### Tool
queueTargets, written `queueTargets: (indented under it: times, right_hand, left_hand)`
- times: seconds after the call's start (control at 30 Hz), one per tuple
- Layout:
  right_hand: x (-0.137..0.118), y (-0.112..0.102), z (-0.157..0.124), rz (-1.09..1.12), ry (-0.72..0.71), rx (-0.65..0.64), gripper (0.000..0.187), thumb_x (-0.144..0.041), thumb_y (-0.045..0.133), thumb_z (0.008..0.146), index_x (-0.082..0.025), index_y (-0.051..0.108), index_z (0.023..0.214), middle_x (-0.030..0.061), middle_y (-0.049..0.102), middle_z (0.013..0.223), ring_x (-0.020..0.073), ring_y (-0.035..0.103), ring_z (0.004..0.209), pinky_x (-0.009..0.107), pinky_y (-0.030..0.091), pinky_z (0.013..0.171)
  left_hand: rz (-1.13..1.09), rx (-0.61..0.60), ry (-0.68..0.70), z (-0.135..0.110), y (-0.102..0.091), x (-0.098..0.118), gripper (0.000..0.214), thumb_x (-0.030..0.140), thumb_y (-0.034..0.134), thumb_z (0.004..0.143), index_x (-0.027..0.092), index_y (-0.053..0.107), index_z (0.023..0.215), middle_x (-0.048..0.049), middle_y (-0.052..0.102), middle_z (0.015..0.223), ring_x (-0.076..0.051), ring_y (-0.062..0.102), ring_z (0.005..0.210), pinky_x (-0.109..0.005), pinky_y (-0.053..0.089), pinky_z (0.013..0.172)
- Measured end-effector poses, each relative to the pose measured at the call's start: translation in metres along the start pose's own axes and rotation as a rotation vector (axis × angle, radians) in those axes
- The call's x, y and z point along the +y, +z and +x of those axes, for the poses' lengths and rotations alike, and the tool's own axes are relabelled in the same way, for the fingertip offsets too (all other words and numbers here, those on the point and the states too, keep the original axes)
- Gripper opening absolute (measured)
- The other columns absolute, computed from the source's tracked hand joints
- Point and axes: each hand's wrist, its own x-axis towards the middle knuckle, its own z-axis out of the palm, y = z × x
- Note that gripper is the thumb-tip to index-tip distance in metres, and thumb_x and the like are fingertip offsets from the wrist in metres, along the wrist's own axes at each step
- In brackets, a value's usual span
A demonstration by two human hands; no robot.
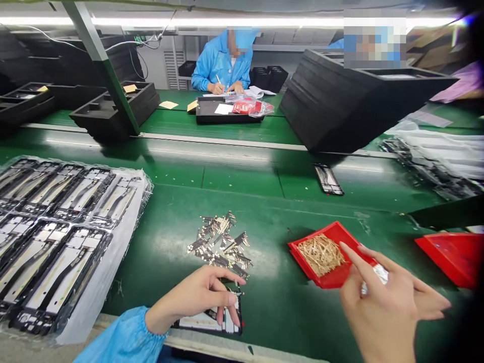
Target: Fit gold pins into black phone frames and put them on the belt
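Observation:
My left hand [207,295] is bent over a phone frame [200,322] at the table's near edge, hiding part of it. Its fingers are curled close together around a tiny piece at their tips, too small to name. Just beyond lies a loose pile of small dark and gold strip-like parts [223,242]. My right hand [385,297] hovers by the right side of a red tray [315,277], its fingers stretched apart. Thin gold-brown strips [321,254] fill the tray's left part. Something silvery and crinkled [380,274] shows behind the right fingers, partly hidden.
Phone frames in a clear plastic tray [132,201] cover the left side. One more phone frame [328,179] lies farther back. Stacked black trays [340,101] stand behind it. A second red tray [454,257] is at right. Across the bench a person in blue [227,65] writes.

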Motion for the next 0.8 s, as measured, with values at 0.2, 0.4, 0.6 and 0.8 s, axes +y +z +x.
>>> queueTargets:
  times: [0.2,0.4,0.6,0.8]
  right_hand:
    - [-0.089,0.005,-0.026,0.331,-0.389,-0.314,0.025,-0.014,0.072,0.103,-0.024,0.074,0.126,0.0076,0.077,0.109,0.025,0.064,0.098,0.042,0.044,0.091]
    - [-0.126,0.02,-0.039,0.502,-0.372,-0.434,0.017,-0.013,0.06,0.109,-0.023,0.072,0.115,0.0048,0.077,0.099,0.0245,0.06,0.097,0.043,0.039,0.091]
    - [-0.123,0.033,-0.039,0.743,-0.045,-0.67,0.011,-0.014,0.06,0.109,-0.025,0.063,0.107,0.0032,0.071,0.096,0.0199,0.066,0.088,0.035,0.051,0.079]
    - [-0.128,0.036,-0.054,0.787,0.027,-0.628,0.012,-0.015,0.064,0.105,-0.025,0.066,0.109,0.0067,0.074,0.102,0.0226,0.071,0.093,0.035,0.06,0.08]
  left_hand:
    - [-0.184,0.008,-0.029,-0.007,0.004,-0.008,0.068,0.048,0.086,0.088,0.01,0.064,0.14,-0.0104,0.084,0.083,-0.013,0.065,0.05,-0.025,0.053,0.063]
    - [-0.19,0.062,-0.009,-0.021,0.006,-0.022,0.076,0.052,0.08,0.093,0.012,0.054,0.151,-0.0069,0.08,0.079,-0.015,0.067,0.056,-0.026,0.053,0.064]
    - [0.669,0.53,0.258,-0.056,0.009,-0.035,0.026,0.034,0.072,0.101,0.023,0.071,0.125,-0.0054,0.073,0.097,-0.022,0.063,0.09,-0.035,0.048,0.085]
    - [1.08,0.563,0.372,-0.059,0.009,-0.051,0.03,0.023,0.073,0.101,0.022,0.064,0.13,-0.0093,0.069,0.122,-0.028,0.059,0.112,-0.043,0.042,0.096]
